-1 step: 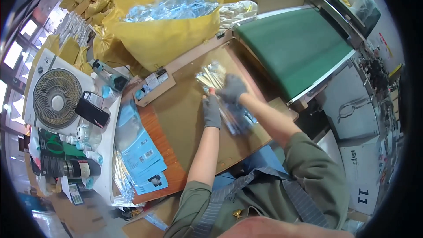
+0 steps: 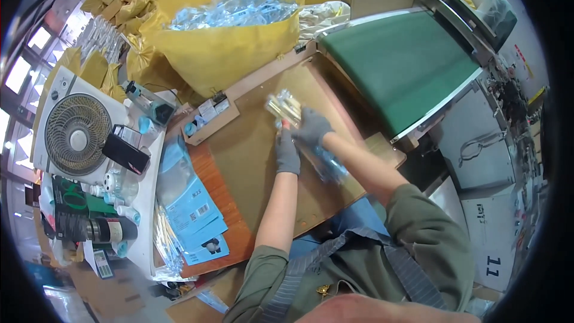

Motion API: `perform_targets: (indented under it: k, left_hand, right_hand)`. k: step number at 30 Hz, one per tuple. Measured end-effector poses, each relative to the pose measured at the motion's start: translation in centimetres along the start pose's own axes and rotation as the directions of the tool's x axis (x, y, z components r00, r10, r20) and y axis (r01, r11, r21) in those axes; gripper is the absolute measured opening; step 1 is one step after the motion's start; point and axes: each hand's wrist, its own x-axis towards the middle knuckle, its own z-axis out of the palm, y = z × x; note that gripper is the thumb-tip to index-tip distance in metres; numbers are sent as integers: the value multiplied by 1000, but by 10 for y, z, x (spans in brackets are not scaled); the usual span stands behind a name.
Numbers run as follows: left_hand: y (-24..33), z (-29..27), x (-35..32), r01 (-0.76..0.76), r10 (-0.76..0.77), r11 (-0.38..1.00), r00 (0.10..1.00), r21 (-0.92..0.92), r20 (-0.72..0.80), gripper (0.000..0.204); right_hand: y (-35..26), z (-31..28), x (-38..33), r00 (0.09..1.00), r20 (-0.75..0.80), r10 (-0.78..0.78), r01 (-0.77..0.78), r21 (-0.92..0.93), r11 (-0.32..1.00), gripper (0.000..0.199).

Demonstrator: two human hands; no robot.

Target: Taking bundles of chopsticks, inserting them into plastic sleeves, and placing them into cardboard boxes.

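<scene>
Between my two grey-gloved hands is a bundle of pale, thin wooden-looking sticks in clear film wrappers (image 2: 283, 107). Its far end points up and to the left, and its bluish near end is smeared by motion. My left hand (image 2: 287, 151) is closed around the bundle's left side, bare fingertips showing at the glove's end. On the right side my right hand (image 2: 313, 127) is wrapped over the bundle, its fingers partly hidden. Both hands are over the brown board (image 2: 251, 143) on the table.
Left of the board lie blue printed plastic bags (image 2: 194, 206) and more wrapped sticks (image 2: 166, 233). A fan (image 2: 78, 134), phone and bottles crowd the white side table. Beyond stands a yellow sack (image 2: 221, 54) full of film-wrapped pieces. A green conveyor belt (image 2: 400, 66) flanks the right.
The bundle's far end looks narrower and more gathered. My right hand has shifted slightly toward me; my left hand is nearly in place.
</scene>
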Motion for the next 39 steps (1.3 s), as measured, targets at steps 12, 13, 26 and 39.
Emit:
perform_targets:
  k: [12, 13, 26, 39]
  left_hand:
    - [145, 29, -94, -501, 289, 779, 820, 376, 494, 50]
    - [144, 26, -95, -292, 88, 895, 856, 336, 510, 61]
    - [140, -4, -144, -756, 236, 321, 648, 571, 725, 59]
    - [118, -40, -283, 412, -405, 909, 826, 71, 391, 59]
  right_hand:
    - [-43, -26, -61, 909, -165, -384, 207, 976, 72, 85]
    - [-37, -36, -67, 894, -95, -438, 205, 955, 212, 92]
    - [-47, -31, -126, 802, -104, -588, 381, 848, 369, 110]
    - [-71, -5, -178, 439, 554, -707, -347, 831, 435, 45]
